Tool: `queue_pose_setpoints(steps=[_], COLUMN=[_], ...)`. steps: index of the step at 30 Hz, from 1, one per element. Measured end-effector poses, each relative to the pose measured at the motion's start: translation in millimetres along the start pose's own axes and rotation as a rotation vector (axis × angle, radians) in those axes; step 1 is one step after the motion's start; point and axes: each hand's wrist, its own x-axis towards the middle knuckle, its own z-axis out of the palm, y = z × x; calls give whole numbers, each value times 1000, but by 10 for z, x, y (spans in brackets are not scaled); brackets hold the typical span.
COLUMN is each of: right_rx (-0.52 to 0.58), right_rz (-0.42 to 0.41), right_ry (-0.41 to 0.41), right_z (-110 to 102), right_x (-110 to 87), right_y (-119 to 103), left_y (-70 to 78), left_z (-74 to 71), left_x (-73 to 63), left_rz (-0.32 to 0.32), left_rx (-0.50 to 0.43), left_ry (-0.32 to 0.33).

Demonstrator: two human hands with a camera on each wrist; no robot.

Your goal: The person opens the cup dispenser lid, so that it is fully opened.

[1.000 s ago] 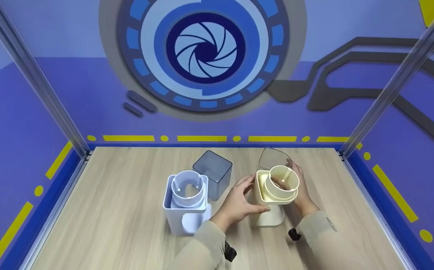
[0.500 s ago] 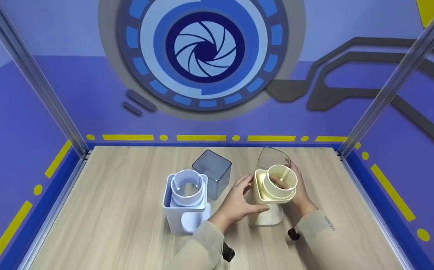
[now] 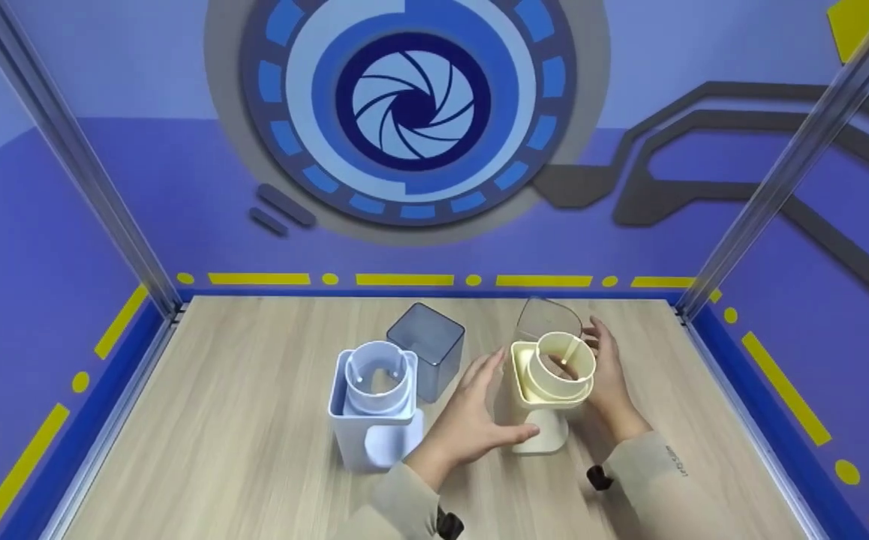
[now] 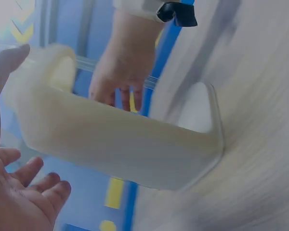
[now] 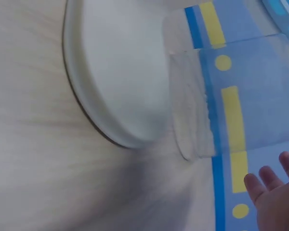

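A cream plastic holder (image 3: 526, 375) with a round collar on top and a jutting foot stands upright on the table. My left hand (image 3: 472, 420) is at its left side, thumb and fingers spread; the left wrist view shows that hand's fingers (image 4: 48, 197) apart from the holder. At the right side is my right hand (image 3: 613, 382), its fingers loosely bent and apart from the holder in the left wrist view. Behind the holder sits a clear, box-shaped cover (image 3: 547, 319), close to my right fingertips (image 5: 254, 185) but separate from them in the right wrist view.
A light blue holder (image 3: 356, 442) of the same shape stands to the left of my left hand. A smoky grey box-shaped cover (image 3: 427, 334) lies behind it. The wooden table (image 3: 247, 405) ends at blue panels, with metal posts at the back corners.
Both hands have let go of the cream holder and moved outward, the left to the left and the right to the right. The holder stays in place.
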Motion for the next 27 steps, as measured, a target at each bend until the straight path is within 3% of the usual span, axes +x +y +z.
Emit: queue_pose_setpoints(steps=[3,7,11,15,17,21,27], right_rx=[30,88,114,89,80,63,-62], right_rz=[5,30,17,-29,-48,-65,-68], right_ry=[31,75,116,152,167,190,193], right_z=[-100,-194,-232,-263,-289,-351,-456], right_x=[-6,-75,-187,-238,-245,-263,-256], right_y=[-58,-130,-172,-179,-169,-113,-24], left_y=[157,393,562,571,528,398,129], left_z=[-81,-260,-555,-927,-1116,-1457,-1887], left_x=[-134,-402,-738,-987,-1063,-1163,-1171], left_rz=[49,160,320,420,424,367,294], left_rx=[32,68,128,214,249,314,446], left_ry=[35,82,144,274,350,472,562])
